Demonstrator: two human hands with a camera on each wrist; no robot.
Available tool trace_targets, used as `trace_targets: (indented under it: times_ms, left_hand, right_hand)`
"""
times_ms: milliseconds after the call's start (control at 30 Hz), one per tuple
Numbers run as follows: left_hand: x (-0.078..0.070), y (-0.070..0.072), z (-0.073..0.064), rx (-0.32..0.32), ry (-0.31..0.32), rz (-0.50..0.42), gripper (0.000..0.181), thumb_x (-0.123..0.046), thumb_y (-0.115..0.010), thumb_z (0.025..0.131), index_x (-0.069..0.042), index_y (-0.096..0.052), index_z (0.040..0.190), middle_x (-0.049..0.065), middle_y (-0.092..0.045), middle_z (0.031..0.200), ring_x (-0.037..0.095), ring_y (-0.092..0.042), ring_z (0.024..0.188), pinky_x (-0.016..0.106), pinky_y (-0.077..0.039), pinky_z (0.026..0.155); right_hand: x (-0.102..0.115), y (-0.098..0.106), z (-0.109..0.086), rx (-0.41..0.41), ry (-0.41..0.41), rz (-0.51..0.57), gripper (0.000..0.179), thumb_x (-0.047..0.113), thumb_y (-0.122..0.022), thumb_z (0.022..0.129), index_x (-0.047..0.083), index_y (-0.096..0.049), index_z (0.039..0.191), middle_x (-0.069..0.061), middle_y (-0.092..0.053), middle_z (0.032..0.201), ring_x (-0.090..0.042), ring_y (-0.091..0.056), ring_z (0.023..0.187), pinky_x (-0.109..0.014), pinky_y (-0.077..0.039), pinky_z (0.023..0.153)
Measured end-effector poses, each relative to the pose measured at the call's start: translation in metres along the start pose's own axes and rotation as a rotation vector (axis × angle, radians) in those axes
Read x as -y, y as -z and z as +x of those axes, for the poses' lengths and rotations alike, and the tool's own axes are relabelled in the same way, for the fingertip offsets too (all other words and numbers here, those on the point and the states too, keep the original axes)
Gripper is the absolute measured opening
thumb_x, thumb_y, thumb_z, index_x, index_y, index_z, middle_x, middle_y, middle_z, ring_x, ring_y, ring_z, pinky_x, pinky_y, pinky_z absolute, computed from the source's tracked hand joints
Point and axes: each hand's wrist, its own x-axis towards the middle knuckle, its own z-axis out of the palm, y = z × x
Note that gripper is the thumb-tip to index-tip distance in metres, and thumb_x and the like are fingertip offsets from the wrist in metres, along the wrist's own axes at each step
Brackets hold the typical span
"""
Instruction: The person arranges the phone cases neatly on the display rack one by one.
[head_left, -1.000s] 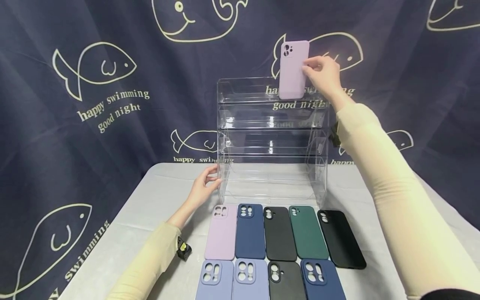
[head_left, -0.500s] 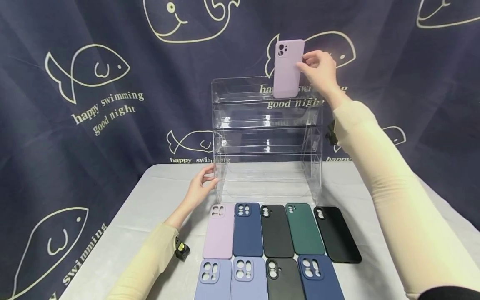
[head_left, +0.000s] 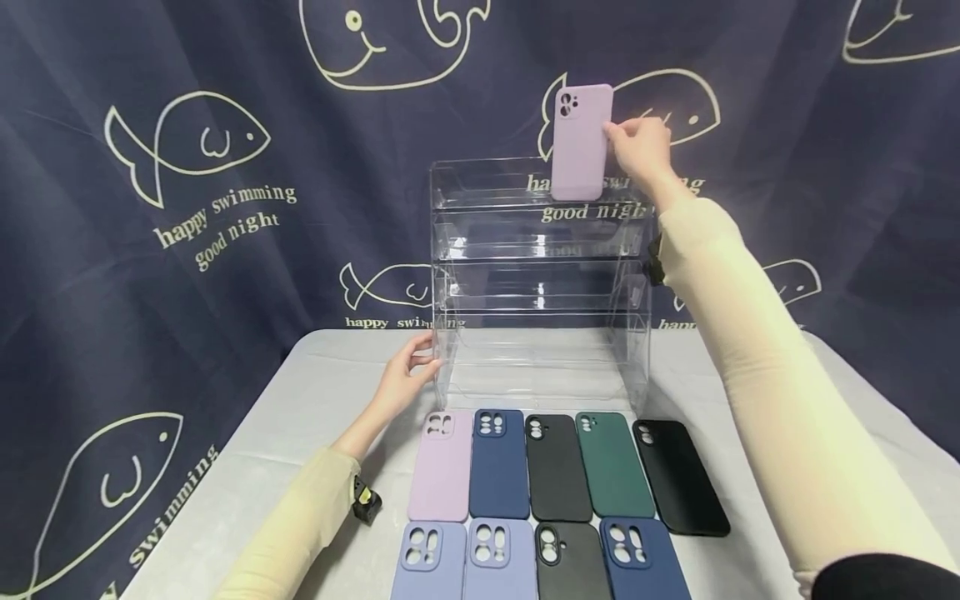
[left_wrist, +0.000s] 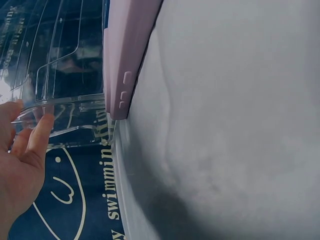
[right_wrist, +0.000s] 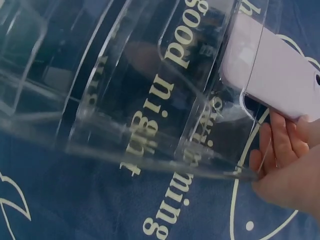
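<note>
Pale grey cloth [head_left: 300, 417] is covering the table before me. Nearest, running past the lower edge of view, four phone cases are lying in a row: two periwinkle cases [head_left: 501, 579], a charcoal case [head_left: 577, 575] and a navy case [head_left: 651, 575]. Just beyond, five more are lying flat: a flat lilac case [head_left: 441, 471], a dark blue case [head_left: 498, 475], a dark grey case [head_left: 560, 479], a green case [head_left: 618, 475] and a jet-black case [head_left: 682, 483]. All are pointing their camera ends away from me.

Farther on, a clear tiered rack [head_left: 540, 287] is standing upright. My left hand [head_left: 401, 379] is touching its left side low down, thumb and fingers standing apart.

At the rack's top tier, right of centre, my right hand [head_left: 643, 150] is pinching the right edge of an upright lilac phone case [head_left: 581, 150]. Its long axis is running nearly vertical, the top leaning slightly right; its camera cutouts are sitting upper left, its back facing me. The lower end is overlapping the tier; I cannot tell whether it is resting there.

Behind everything, a navy curtain [head_left: 360, 167] is showing cream fish outlines and lettering.
</note>
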Motion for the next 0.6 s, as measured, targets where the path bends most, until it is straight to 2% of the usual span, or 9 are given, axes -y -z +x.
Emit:
trace_targets:
  times_ms: [67, 167, 200, 300, 333, 400, 600]
  left_hand:
    - [0.006, -0.003, 0.002, -0.003, -0.013, 0.004, 0.05, -0.002, -0.061, 0.088, 0.001, -0.043, 0.135, 0.026, -0.052, 0.127, 0.041, -0.059, 0.108, 0.037, -0.058, 0.085]
    - [0.007, -0.004, 0.002, -0.009, -0.021, -0.003, 0.05, -0.002, -0.061, 0.088, 0.001, -0.044, 0.135, 0.027, -0.053, 0.126, 0.042, -0.059, 0.107, 0.043, -0.057, 0.085]
    - [0.001, -0.003, 0.001, -0.006, -0.018, -0.001, 0.05, -0.001, -0.061, 0.088, 0.003, -0.043, 0.135, 0.028, -0.052, 0.126, 0.042, -0.059, 0.107, 0.043, -0.057, 0.085]
    - [-0.012, 0.0, -0.002, 0.005, 0.003, -0.006, 0.051, 0.001, -0.06, 0.088, 0.004, -0.042, 0.136, 0.028, -0.051, 0.127, 0.043, -0.057, 0.11, 0.039, -0.058, 0.085]
    - [-0.013, 0.0, -0.002, 0.008, 0.007, -0.002, 0.051, 0.0, -0.06, 0.089, 0.004, -0.041, 0.136, 0.028, -0.051, 0.128, 0.042, -0.057, 0.11, 0.036, -0.058, 0.084]
    - [-0.014, 0.001, -0.003, 0.012, 0.014, 0.003, 0.051, 0.0, -0.059, 0.089, 0.004, -0.041, 0.136, 0.028, -0.05, 0.129, 0.042, -0.057, 0.111, 0.033, -0.058, 0.084]
    - [-0.009, 0.0, -0.002, 0.008, 0.009, 0.001, 0.051, -0.001, -0.061, 0.088, 0.004, -0.042, 0.135, 0.028, -0.051, 0.127, 0.041, -0.058, 0.11, 0.031, -0.059, 0.082]
  right_hand:
    - [-0.001, 0.0, 0.002, -0.02, -0.018, 0.011, 0.049, 0.043, -0.05, 0.094, 0.004, -0.063, 0.119, 0.015, -0.059, 0.071, -0.019, -0.053, 0.112, -0.027, -0.039, 0.105]
    - [-0.002, -0.001, 0.002, -0.076, -0.02, 0.021, 0.044, 0.042, -0.054, 0.092, 0.006, -0.066, 0.115, 0.012, -0.061, 0.077, -0.022, -0.049, 0.119, -0.026, -0.035, 0.108]
    - [-0.002, -0.002, 0.002, -0.096, -0.019, 0.03, 0.038, 0.041, -0.056, 0.091, 0.01, -0.068, 0.109, 0.014, -0.055, 0.073, -0.021, -0.047, 0.116, -0.025, -0.034, 0.108]
    - [-0.001, -0.003, 0.002, -0.149, -0.014, 0.059, 0.014, 0.036, -0.062, 0.087, 0.022, -0.065, 0.086, 0.014, -0.052, 0.075, -0.016, -0.05, 0.1, -0.025, -0.038, 0.103]
    - [-0.001, -0.003, 0.002, -0.159, -0.014, 0.072, 0.013, 0.035, -0.064, 0.087, 0.025, -0.06, 0.079, 0.017, -0.048, 0.072, -0.013, -0.048, 0.094, -0.025, -0.039, 0.101]
    - [-0.001, -0.004, 0.001, -0.172, -0.012, 0.09, 0.022, 0.033, -0.065, 0.085, 0.028, -0.051, 0.07, 0.019, -0.044, 0.069, -0.007, -0.043, 0.086, -0.024, -0.039, 0.099]
    - [-0.005, -0.005, -0.002, -0.2, 0.024, 0.104, 0.024, 0.032, -0.066, 0.085, 0.029, -0.05, 0.067, 0.021, -0.045, 0.062, -0.003, -0.041, 0.075, -0.026, -0.042, 0.092]
